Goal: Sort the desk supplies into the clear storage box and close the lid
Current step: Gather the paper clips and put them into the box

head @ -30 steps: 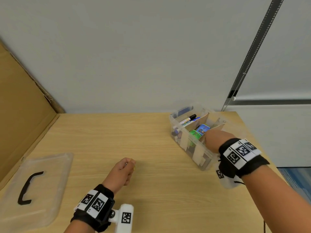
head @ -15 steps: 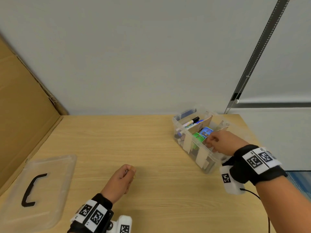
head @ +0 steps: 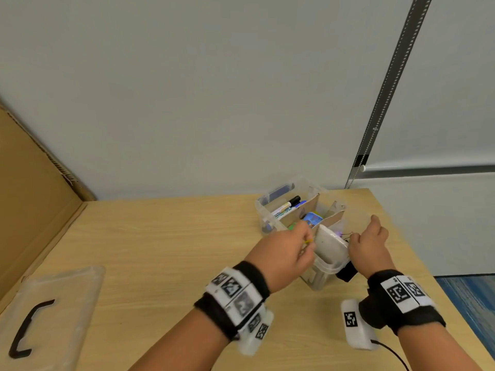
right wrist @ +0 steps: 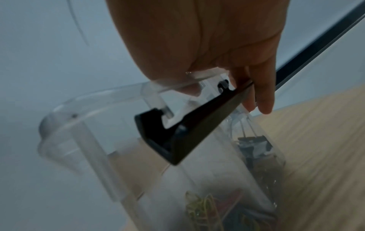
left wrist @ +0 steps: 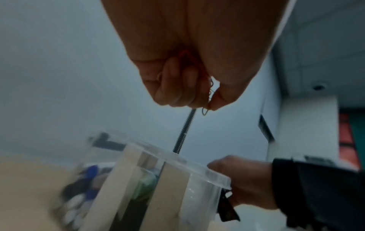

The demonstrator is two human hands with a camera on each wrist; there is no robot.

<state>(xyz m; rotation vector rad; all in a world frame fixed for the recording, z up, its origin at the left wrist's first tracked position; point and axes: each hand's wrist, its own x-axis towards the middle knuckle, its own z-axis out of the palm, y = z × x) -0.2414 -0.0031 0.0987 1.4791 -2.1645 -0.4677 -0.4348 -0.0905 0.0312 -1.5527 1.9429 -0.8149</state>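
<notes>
Now, near to far.
Left hand [head: 285,251]: fingers curled, pinching small wire paper clips [left wrist: 207,100] at the fingertips, above the near end of the box.
Right hand [head: 368,243]: fingers wrapped over the near-end rim of the clear storage box [head: 318,271], beside its black latch [right wrist: 183,131].
Box: tilted, at 1 o'clock on the tabletop [head: 160,236]; markers [head: 288,207] in the far compartment.
Lid [head: 53,311]: flat at 9 o'clock, well apart.

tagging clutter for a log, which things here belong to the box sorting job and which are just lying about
Job:
clear plastic storage box
clear lid with black handle
thin wire paper clips, pinched by left hand
right hand, gripping box rim

Lying about:
brown cardboard sheet
</notes>
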